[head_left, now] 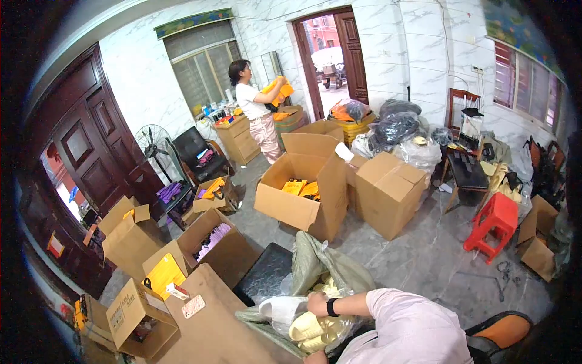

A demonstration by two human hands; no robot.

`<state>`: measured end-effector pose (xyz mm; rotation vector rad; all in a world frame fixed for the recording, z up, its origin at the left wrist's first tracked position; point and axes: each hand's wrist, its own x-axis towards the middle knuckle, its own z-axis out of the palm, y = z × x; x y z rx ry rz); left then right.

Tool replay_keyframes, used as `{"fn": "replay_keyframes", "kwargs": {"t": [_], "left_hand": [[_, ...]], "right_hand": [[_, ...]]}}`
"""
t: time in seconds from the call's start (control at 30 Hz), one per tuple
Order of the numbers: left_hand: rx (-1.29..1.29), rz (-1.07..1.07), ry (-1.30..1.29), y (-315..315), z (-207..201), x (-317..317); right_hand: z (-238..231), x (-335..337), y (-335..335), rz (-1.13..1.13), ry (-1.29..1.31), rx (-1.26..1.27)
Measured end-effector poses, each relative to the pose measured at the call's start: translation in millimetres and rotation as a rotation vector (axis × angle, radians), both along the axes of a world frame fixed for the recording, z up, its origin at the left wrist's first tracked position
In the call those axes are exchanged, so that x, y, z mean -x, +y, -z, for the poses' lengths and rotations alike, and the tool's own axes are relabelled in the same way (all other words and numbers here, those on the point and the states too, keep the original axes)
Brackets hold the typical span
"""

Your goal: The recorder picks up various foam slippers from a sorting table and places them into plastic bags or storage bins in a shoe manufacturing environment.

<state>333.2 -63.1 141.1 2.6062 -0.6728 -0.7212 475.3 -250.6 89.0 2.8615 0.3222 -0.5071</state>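
Note:
My right hand (316, 303), with a black watch on its wrist, is closed at the near end of a white slipper (282, 310). The slipper lies over the mouth of a greenish woven sack (312, 261) with a clear plastic liner. Pale yellow slippers (309, 328) sit in the sack just below that hand. My left hand (316, 358) shows only in part at the lower edge, close to the yellow slippers; its fingers are hidden.
Left of the sack, a cardboard surface (209, 321) bears a patterned phone (193, 307) and a small box. Open cartons (291, 203) with orange-yellow packages stand around. A red stool (494, 224) is to the right. A person (257, 109) at the back holds something orange-yellow.

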Motion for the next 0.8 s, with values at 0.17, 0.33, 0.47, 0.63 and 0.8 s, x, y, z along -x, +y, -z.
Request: {"fn": "replay_keyframes", "kwargs": {"t": [0.17,0.33,0.47,0.63,0.8], "left_hand": [[-0.071,0.107,-0.156,-6.2,14.4,-5.9],[-0.029,0.197,-0.187,-3.9,17.5,-11.8],[-0.001,0.275,-0.2,-5.9,23.9,-19.6],[0.029,0.354,-0.213,-4.9,36.1,-36.8],[0.081,0.467,-0.238,-27.2,41.2,-58.9]], "right_hand": [[18.8,25.6,-21.5,0.028,-0.219,-0.161],[-14.1,53.0,6.0,-0.253,-0.232,-0.527],[-18.6,57.6,28.2,-0.431,-0.003,-0.501],[-32.7,34.8,32.8,-0.538,0.159,-0.515],[78.1,36.8,70.0,-0.375,-0.186,-0.551]]}}
